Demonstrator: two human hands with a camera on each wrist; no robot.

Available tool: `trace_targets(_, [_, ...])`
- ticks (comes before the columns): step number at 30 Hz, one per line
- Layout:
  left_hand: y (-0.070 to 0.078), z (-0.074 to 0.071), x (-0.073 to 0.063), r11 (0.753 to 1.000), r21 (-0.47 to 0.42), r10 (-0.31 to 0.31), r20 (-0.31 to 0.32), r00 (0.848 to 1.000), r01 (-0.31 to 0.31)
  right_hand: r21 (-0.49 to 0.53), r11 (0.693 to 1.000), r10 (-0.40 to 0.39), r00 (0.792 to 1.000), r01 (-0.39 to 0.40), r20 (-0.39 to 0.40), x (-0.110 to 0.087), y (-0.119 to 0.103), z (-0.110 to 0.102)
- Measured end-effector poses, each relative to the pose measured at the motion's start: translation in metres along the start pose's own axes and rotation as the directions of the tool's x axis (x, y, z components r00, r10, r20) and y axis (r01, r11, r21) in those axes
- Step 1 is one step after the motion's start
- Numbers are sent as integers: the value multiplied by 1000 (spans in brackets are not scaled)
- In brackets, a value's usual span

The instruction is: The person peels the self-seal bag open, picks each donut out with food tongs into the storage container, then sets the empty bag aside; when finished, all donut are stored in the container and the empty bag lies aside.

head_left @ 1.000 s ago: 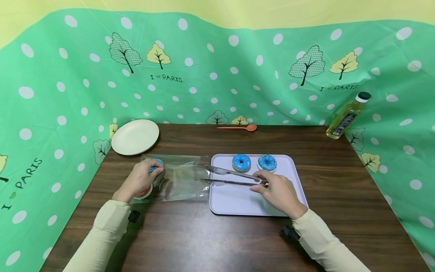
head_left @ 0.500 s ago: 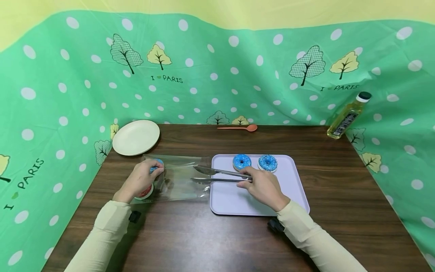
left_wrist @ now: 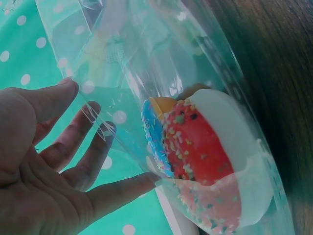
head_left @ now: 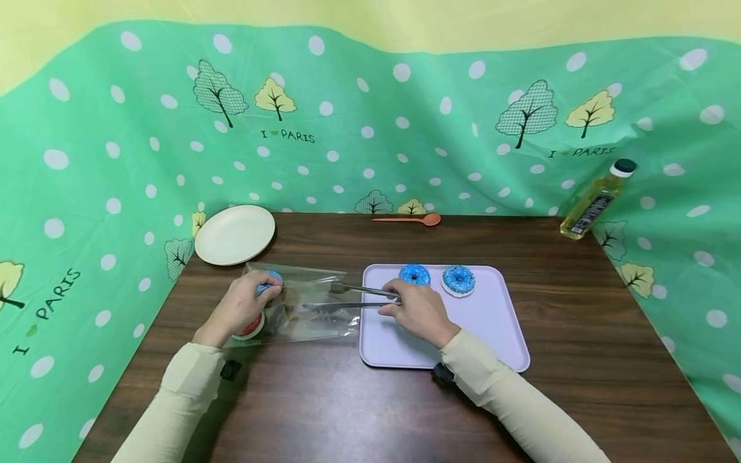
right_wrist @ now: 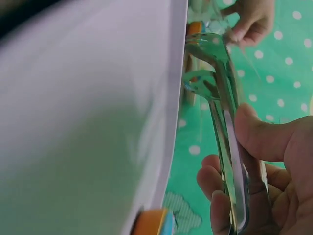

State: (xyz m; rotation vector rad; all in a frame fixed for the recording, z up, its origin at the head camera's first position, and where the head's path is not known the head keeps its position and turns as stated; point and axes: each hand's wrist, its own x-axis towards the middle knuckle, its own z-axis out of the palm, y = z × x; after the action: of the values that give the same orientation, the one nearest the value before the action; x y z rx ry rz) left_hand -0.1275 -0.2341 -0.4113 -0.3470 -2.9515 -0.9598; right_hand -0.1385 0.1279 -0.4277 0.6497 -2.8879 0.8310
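My left hand (head_left: 237,305) pinches the clear plastic bag (head_left: 315,329) by its film near the left end. Through the film in the left wrist view, a red-iced doughnut (left_wrist: 195,139) with a white base and a blue-iced doughnut (left_wrist: 154,137) behind it show inside the bag. My right hand (head_left: 419,315) grips metal tongs (right_wrist: 227,112); their arms are spread apart and point left, with the tips overlapping the bag's right part and nothing between them. Behind that hand on the lilac tray (head_left: 475,334) lie one blue doughnut (head_left: 412,270) and another blue doughnut (head_left: 467,283) with sprinkles.
A white oval plate (head_left: 234,235) leans at the back left of the wooden table (head_left: 336,411). An orange spoon (head_left: 430,220) lies along the back edge. An oil bottle (head_left: 590,209) stands at the back right, before the green cloth (head_left: 370,96).
My right hand has carried the tongs leftward, from over the tray so that their tips reach farther over the bag. The left hand keeps its hold on the film.
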Motion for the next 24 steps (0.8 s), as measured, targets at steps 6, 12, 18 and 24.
trace_targets(6, [0,1,-1,1000,-3,-3,7,1000,3,-18,997,-69,997,70,24,13,-18,9])
trace_targets(12, [-1,1,0,1000,-3,-2,11,1000,3,-30,993,-109,993,111,40,25,-34,15])
trace_targets(18, [-1,0,0,1000,4,8,-1,1000,-8,-5,995,-97,994,97,55,36,-42,21])
trace_targets(24, [-1,-1,1,1000,7,13,-2,1000,-13,-10,996,-88,992,89,89,44,-48,28])
